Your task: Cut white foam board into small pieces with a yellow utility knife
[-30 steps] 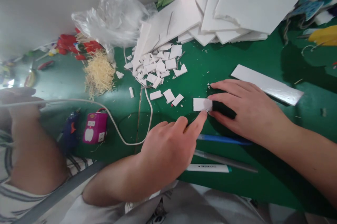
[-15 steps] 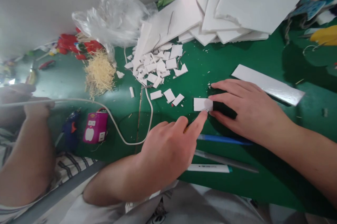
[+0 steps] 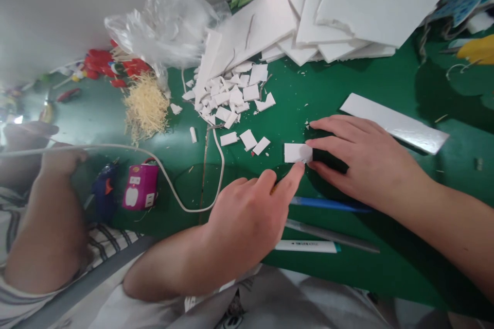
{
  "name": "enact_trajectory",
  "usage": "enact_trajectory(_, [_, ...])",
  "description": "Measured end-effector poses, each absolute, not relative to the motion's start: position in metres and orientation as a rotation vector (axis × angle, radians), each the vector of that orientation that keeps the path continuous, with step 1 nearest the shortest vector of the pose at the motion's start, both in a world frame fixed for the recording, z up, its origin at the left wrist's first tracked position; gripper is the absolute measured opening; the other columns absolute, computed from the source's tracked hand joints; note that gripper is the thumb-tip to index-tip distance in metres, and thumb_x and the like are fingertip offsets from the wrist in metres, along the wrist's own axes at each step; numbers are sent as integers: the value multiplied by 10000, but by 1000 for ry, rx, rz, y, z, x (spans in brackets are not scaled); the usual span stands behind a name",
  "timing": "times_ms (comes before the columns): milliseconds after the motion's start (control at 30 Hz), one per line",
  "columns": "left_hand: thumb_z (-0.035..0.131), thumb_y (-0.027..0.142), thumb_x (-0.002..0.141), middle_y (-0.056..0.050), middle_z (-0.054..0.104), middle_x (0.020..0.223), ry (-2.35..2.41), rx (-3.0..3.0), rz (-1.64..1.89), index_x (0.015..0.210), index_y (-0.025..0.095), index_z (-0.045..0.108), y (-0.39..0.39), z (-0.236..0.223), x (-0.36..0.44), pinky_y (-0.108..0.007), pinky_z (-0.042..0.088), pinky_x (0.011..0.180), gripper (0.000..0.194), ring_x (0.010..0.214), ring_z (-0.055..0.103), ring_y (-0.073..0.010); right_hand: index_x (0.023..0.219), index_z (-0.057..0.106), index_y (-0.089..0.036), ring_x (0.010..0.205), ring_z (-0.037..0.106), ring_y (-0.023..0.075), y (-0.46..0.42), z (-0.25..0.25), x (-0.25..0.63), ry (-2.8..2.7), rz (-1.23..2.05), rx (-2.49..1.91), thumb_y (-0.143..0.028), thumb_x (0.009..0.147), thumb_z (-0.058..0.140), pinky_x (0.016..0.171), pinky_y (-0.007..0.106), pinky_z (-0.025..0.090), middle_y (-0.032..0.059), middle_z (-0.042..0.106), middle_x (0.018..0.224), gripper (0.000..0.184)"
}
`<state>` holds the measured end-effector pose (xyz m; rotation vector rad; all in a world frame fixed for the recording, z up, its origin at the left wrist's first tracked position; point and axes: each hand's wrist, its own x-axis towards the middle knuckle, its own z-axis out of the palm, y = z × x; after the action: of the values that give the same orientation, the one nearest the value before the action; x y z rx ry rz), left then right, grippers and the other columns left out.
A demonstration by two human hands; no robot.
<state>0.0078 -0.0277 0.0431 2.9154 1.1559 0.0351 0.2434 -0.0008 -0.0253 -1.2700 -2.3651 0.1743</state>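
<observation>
A small white foam rectangle (image 3: 295,153) lies flat on the green table in front of me. My right hand (image 3: 349,151) steadies its right end, thumb at the near corner and index finger at the far corner, with another finger stretched beyond onto the table. From the lower left comes my left hand (image 3: 250,210), curled around a slim tool that is mostly hidden; only a yellow-brown bit shows between the fingers. Its index finger points along the tool, down to the foam's near edge. Behind my right hand lies a longer white foam strip (image 3: 397,125).
Foam scraps (image 3: 227,94) are heaped below stacked foam sheets (image 3: 355,4). Close to me lie a blue stick (image 3: 332,204), a grey metal strip (image 3: 335,236) and a white marker (image 3: 309,246). Leftward are a white cable (image 3: 172,195), a magenta box (image 3: 141,187) and another person's arm (image 3: 50,215).
Both my hands and the foam rectangle stay almost where they were. The other person's arm at the left has shifted slightly to the right.
</observation>
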Motion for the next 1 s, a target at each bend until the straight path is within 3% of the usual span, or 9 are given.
enact_trajectory(167, [478,77,971,38,592,687,1167,2940,-44,1442,184,660,-29,46,8,-329,465,434,516,463,528,-167,1061,785,-164,1180,724,345,-1,-24,242,-2364,147,-1261,-269,986,582,939,512,605,167,772,1264,241])
enact_trajectory(500, [480,98,970,42,514,650,1174,3016,-85,1415,186,678,-34,49,5,-291,414,443,495,461,443,-143,1069,790,-222,1217,711,327,-2,-25,241,-2353,177,-1310,-299,988,579,968,523,594,118,769,1300,238])
enact_trajectory(1000, [456,60,973,36,558,654,1186,2989,-143,1408,212,700,-36,56,0,-314,456,449,521,456,517,-158,1073,793,-189,1213,709,336,-2,-24,242,-2366,167,-1297,-318,996,574,971,524,593,139,769,1295,266])
